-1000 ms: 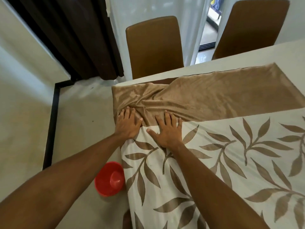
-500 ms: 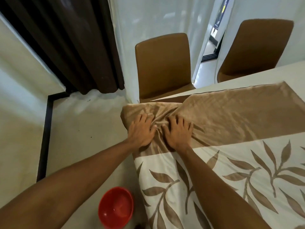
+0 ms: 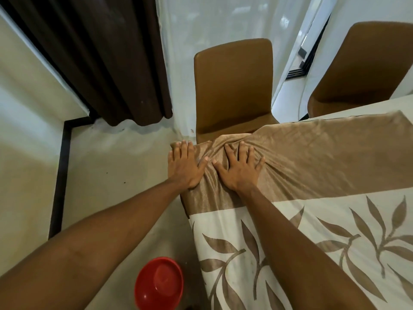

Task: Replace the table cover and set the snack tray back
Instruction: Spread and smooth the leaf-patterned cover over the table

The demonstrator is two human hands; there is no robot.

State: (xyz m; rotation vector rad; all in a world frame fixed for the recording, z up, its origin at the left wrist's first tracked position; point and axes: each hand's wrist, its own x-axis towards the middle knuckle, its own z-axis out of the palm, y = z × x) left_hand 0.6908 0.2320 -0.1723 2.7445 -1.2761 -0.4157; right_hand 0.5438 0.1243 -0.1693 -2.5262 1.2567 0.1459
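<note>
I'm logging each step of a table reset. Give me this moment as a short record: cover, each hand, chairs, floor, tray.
cover: table cover, cream leaf print with tan border, bunched at the corner under the hands
left hand: flat, fingers straight, pressing the tan border at the corner edge
right hand: flat, fingers spread, pressing the bunched folds
chairs: near chair and second chair, both brown
floor: red bowl
snack tray: not in view

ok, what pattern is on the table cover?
Cream fabric table cover with tan-brown leaf sprigs, edged by a plain tan band; clearest in the head view.
</note>
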